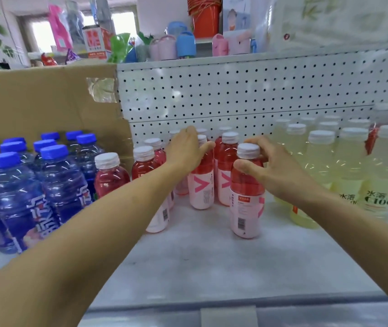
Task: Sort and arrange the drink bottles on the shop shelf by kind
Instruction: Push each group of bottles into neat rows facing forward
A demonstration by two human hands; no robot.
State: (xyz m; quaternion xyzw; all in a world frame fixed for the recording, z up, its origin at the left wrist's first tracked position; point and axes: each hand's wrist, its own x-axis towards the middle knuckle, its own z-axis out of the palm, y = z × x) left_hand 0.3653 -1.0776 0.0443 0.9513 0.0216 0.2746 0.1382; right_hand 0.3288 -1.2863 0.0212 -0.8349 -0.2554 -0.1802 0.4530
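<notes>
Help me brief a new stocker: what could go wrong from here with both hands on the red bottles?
1. The right hand grips the front red bottle high, near its cap; it could tip when moved.
2. The left hand holds a second red bottle among close-standing red neighbours; a nudge might topple one.
3. The right forearm crosses in front of the yellow bottles and could knock one.

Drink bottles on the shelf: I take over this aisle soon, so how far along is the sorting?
Done, it seems: the blue bottles stand grouped at left, the yellow bottles at right. In hand: the right hand grips the front pink bottle, and the left hand holds a second pink bottle behind it. Left: the other pink bottles in the middle stand loosely staggered and probably need straight rows.
</notes>
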